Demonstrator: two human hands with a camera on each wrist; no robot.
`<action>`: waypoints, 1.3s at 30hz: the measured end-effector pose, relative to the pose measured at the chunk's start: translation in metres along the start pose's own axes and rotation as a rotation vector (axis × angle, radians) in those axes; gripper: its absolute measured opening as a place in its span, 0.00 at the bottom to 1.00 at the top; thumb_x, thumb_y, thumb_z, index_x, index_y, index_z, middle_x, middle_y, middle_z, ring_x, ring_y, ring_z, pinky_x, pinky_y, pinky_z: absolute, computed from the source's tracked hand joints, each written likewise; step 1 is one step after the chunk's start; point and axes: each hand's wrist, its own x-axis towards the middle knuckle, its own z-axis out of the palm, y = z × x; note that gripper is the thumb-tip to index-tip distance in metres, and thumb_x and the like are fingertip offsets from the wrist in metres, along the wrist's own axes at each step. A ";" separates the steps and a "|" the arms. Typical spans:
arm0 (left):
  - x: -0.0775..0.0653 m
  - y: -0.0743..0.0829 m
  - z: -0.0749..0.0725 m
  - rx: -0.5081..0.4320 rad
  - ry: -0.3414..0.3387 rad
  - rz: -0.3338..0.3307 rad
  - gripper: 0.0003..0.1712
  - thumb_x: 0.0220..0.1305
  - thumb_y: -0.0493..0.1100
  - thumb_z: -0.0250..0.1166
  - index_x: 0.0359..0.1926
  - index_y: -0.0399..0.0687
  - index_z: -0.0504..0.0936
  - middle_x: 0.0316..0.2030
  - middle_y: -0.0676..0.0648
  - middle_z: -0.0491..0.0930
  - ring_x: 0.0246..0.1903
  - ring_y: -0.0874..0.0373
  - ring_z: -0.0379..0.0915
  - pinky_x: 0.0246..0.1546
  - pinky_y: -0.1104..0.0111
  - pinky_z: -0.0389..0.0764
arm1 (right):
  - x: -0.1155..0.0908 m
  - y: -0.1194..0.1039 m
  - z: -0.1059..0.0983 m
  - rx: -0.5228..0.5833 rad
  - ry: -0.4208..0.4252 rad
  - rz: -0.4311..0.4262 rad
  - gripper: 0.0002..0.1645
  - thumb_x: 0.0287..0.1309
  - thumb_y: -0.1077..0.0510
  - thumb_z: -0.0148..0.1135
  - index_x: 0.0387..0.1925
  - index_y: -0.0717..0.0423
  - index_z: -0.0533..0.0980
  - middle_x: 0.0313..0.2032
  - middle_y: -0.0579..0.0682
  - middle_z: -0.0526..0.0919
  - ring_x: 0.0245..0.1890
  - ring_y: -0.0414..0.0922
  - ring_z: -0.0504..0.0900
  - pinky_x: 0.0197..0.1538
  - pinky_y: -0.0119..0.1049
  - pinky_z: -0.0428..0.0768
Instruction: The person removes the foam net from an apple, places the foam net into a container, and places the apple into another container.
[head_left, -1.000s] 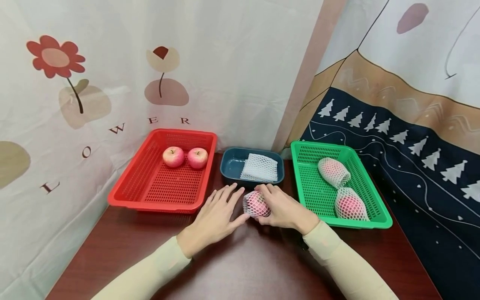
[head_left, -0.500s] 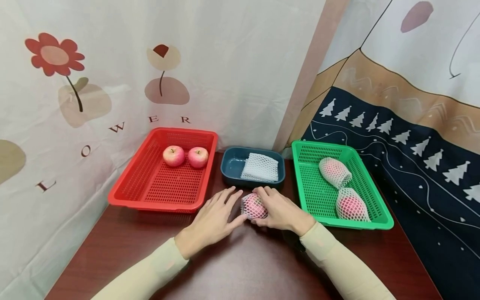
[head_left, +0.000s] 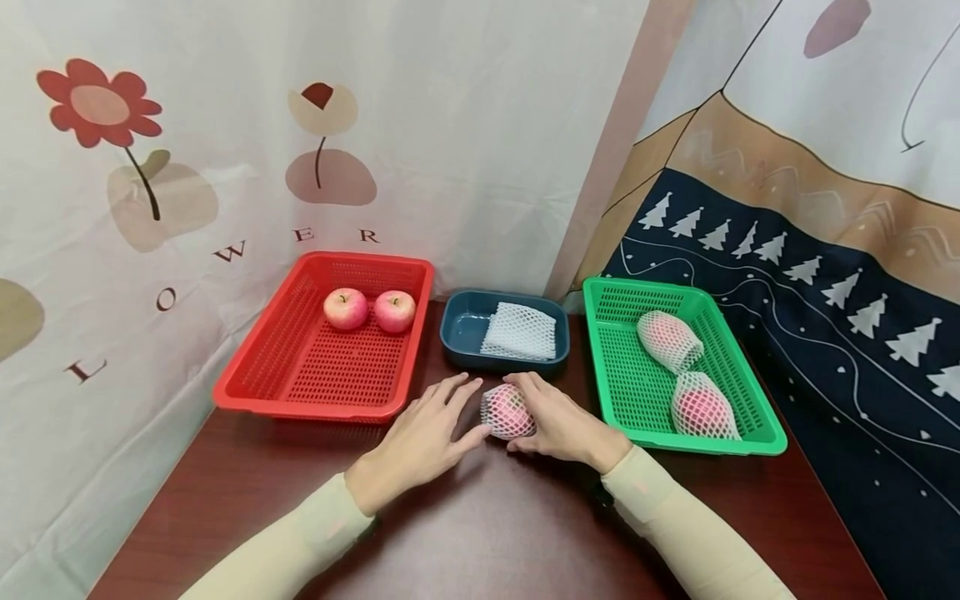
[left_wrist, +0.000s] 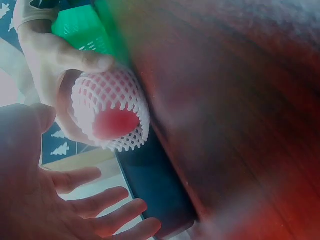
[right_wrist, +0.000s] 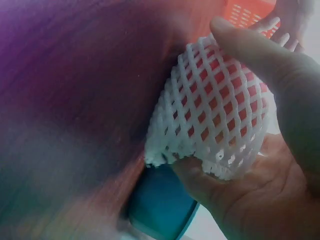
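An apple in a white foam net [head_left: 507, 412] is at the middle of the table, and my right hand [head_left: 564, 423] grips it from the right. In the right wrist view the thumb and fingers wrap round the net sleeve [right_wrist: 220, 105]. Bare red skin shows at the net's open end in the left wrist view, on the apple [left_wrist: 116, 123]. My left hand [head_left: 422, 435] is to the left of it with fingers spread and nothing held. A gap shows between the left fingers [left_wrist: 107, 202] and the net.
A red basket [head_left: 315, 412] at the left holds two bare apples [head_left: 346, 309]. Behind the hands stands a dark blue tray [head_left: 463, 333] with flat white foam nets [head_left: 520, 332]. The green basket [head_left: 622, 383] at the right contains two netted apples [head_left: 703, 408]. A curtain [head_left: 480, 150] hangs behind.
The netted apple and my right hand have shifted slightly left. My left hand has drawn back a little from the apple, and the head view has tilted slightly.
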 end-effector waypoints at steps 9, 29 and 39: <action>0.000 0.000 -0.003 -0.053 -0.008 -0.012 0.42 0.84 0.65 0.69 0.86 0.48 0.75 0.81 0.37 0.78 0.73 0.36 0.83 0.71 0.39 0.87 | 0.000 0.001 0.003 0.023 0.052 0.026 0.58 0.54 0.50 0.96 0.77 0.57 0.70 0.61 0.57 0.83 0.58 0.50 0.89 0.62 0.49 0.92; 0.004 0.000 -0.007 -0.123 0.151 0.064 0.22 0.88 0.48 0.68 0.74 0.48 0.87 0.62 0.46 0.89 0.65 0.48 0.87 0.70 0.51 0.89 | -0.002 -0.010 -0.008 0.091 0.188 0.003 0.58 0.54 0.48 0.97 0.77 0.59 0.71 0.67 0.55 0.84 0.64 0.50 0.89 0.67 0.49 0.92; 0.010 -0.002 -0.006 -0.178 0.243 0.139 0.19 0.83 0.41 0.73 0.70 0.46 0.89 0.57 0.45 0.89 0.59 0.50 0.88 0.65 0.54 0.91 | -0.003 -0.015 -0.012 0.138 0.184 0.004 0.58 0.54 0.46 0.97 0.76 0.56 0.71 0.66 0.54 0.86 0.62 0.47 0.90 0.64 0.45 0.94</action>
